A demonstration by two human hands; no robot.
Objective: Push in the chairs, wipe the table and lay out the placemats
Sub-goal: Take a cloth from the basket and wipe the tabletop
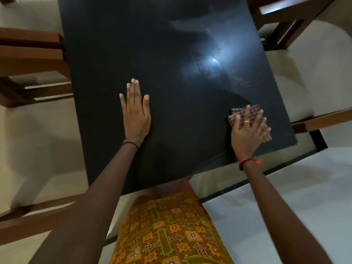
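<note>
A dark glossy table (144,54) fills the middle of the head view. My left hand (135,111) lies flat on it, palm down, fingers spread, holding nothing. My right hand (247,130) presses a folded checked cloth (251,112) onto the table near its right front corner; the cloth shows past the fingertips and to the right of the hand. Wooden chairs stand around the table: one chair (32,60) at the left, one chair (282,18) at the far right, and a chair part (322,120) at the right edge. No placemats are in view.
A bright light reflection (211,61) and smear marks show on the right half of the tabletop. Pale floor (38,141) lies on both sides. My patterned yellow garment (171,231) is against the table's near edge. Another wooden chair part (34,216) is at the lower left.
</note>
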